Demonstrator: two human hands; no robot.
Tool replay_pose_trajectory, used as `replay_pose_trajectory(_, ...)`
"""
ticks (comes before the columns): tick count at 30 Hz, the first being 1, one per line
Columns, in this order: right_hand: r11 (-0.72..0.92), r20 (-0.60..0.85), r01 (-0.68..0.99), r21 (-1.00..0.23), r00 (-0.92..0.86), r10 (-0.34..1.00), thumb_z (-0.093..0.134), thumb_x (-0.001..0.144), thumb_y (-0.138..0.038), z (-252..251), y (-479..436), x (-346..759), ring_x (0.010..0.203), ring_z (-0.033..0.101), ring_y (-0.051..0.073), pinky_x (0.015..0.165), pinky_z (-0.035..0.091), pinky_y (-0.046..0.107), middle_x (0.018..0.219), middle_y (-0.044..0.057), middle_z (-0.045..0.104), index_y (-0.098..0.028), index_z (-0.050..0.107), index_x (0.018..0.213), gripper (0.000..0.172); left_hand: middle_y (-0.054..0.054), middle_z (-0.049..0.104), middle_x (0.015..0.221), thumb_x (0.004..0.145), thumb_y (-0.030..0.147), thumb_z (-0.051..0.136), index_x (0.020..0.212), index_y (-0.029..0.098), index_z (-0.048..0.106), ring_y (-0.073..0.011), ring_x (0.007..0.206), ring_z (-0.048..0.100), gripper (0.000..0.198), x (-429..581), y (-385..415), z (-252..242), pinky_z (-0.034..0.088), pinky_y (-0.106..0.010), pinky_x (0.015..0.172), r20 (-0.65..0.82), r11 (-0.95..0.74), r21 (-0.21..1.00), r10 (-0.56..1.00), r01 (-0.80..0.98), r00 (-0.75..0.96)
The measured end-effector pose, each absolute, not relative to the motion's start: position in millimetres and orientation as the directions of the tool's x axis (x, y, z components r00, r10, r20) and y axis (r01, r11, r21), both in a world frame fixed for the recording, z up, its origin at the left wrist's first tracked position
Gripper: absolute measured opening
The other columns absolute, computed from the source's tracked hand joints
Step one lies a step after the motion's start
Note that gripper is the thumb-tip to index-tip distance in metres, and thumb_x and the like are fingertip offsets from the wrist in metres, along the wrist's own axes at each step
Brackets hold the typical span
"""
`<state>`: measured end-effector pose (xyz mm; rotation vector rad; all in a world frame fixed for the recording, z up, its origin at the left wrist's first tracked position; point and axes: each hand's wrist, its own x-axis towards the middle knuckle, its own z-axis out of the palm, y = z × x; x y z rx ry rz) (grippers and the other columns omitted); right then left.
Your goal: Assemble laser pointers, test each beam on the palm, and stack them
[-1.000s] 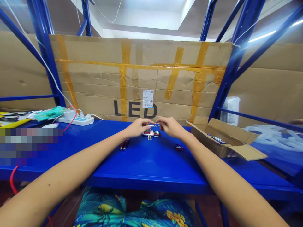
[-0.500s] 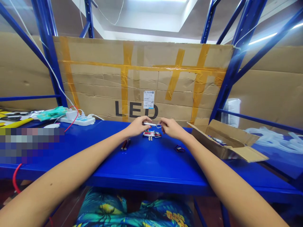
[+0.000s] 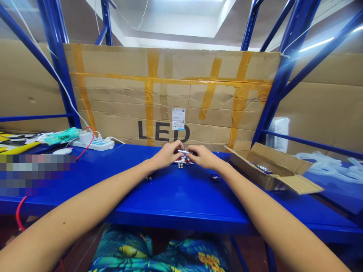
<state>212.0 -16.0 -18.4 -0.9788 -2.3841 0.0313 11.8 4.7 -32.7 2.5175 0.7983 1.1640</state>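
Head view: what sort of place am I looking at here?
Probably a workshop or storeroom workstation, judging by the blue metal rack frame, the blue work surface with a white power strip, and the large taped carton marked LED.

- Left arm [image 3: 99, 202] stretched over the near edge of the surface [image 3: 176, 200]
- Left hand [image 3: 169, 155] near the far edge, fingers pinched
- Right arm [image 3: 269, 211] slanting over the same near edge
- Right hand [image 3: 204, 156] beside the left, fingers curled
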Motion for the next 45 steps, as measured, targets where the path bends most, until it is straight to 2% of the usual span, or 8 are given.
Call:
replay_pose_trajectory(4,0.753,0.459,0.642,-0.143,-0.632,0.625,0.048,0.093,-0.026,-21,-16,213,0.067,0.051,0.014,0.061,0.032,0.025,0.081,0.005,0.067,-0.015,0.062,0.091,0.018,0.002,0.061,0.075,0.083,0.02,0.055,0.089,0.019,0.051,-0.0129,0.069,0.057,0.008,11,2,-33,0.039,-0.025,0.062,0.621,-0.831,0.373,0.554,0.413,0.555)
replay_pose_trajectory(8,0.739,0.439,0.672,-0.048,-0.651,0.62,0.045,0.095,-0.027,-22,-17,211,0.07,0.055,0.016,0.063,0.032,0.027,0.085,0.008,0.068,-0.016,0.061,0.092,0.02,-0.001,0.065,0.078,0.083,0.022,0.056,0.095,0.019,0.051,-0.0154,0.074,0.061,0.013,12,1,-34,0.042,-0.028,0.067,0.592,-0.827,0.406,0.562,0.388,0.578)
replay_pose_trajectory(10,0.705,0.434,0.709,0.006,-0.637,0.637,0.043,0.095,-0.025,-21,-18,210,0.07,0.055,0.016,0.063,0.032,0.027,0.084,0.008,0.068,-0.016,0.061,0.09,0.021,-0.004,0.067,0.086,0.079,0.023,0.062,0.102,0.019,0.052,-0.0178,0.083,0.063,0.026,12,3,-32,0.045,-0.031,0.073,0.586,-0.806,0.487,0.588,0.337,0.557)
replay_pose_trajectory(13,0.665,0.438,0.745,0.055,-0.617,0.654,0.044,0.094,-0.022,-18,-20,209,0.072,0.056,0.017,0.064,0.032,0.028,0.086,0.009,0.068,-0.015,0.062,0.089,0.02,-0.011,0.068,0.101,0.072,0.025,0.069,0.11,0.017,0.051,-0.0216,0.095,0.064,0.043,9,11,-26,0.046,-0.036,0.083,0.535,-0.655,0.747,0.694,0.115,0.482)
replay_pose_trajectory(17,0.668,0.456,0.741,0.068,-0.619,0.64,0.046,0.095,-0.025,-14,-23,210,0.072,0.055,0.016,0.065,0.032,0.027,0.086,0.009,0.069,-0.016,0.062,0.089,0.02,-0.015,0.069,0.105,0.084,0.044,0.055,0.107,0.014,0.055,-0.0262,0.097,0.066,0.038,1,19,-16,0.048,-0.04,0.085,0.383,-0.309,0.922,0.815,-0.234,0.434)
replay_pose_trajectory(23,0.688,0.466,0.725,0.029,-0.618,0.633,0.045,0.095,-0.026,-13,-26,209,0.066,0.052,0.015,0.062,0.031,0.028,0.078,0.008,0.066,-0.016,0.061,0.079,0.025,-0.021,0.066,0.112,0.088,0.066,0.037,0.11,0.012,0.056,-0.0318,0.104,0.064,0.061,0,17,-14,0.049,-0.044,0.088,0.247,-0.103,0.944,0.852,-0.314,0.462)
replay_pose_trajectory(39,0.743,0.496,0.667,-0.058,-0.627,0.601,0.049,0.093,-0.03,-14,-28,207,0.061,0.048,0.013,0.06,0.029,0.026,0.071,0.005,0.065,-0.015,0.062,0.076,0.026,-0.015,0.069,0.096,0.088,0.065,0.038,0.099,0.013,0.061,-0.0249,0.086,0.066,0.058,4,16,-19,0.049,-0.039,0.08,0.263,-0.149,0.943,0.881,-0.298,0.393)
replay_pose_trajectory(45,0.78,0.503,0.606,-0.154,-0.632,0.59,0.045,0.095,-0.035,-12,-30,205,0.057,0.045,0.011,0.058,0.028,0.025,0.064,0.002,0.061,-0.015,0.062,0.073,0.034,-0.018,0.067,0.111,0.087,0.068,0.033,0.109,0.013,0.059,-0.0291,0.102,0.064,0.065,3,14,-16,0.05,-0.04,0.082,0.286,-0.167,0.933,0.881,-0.318,0.377)
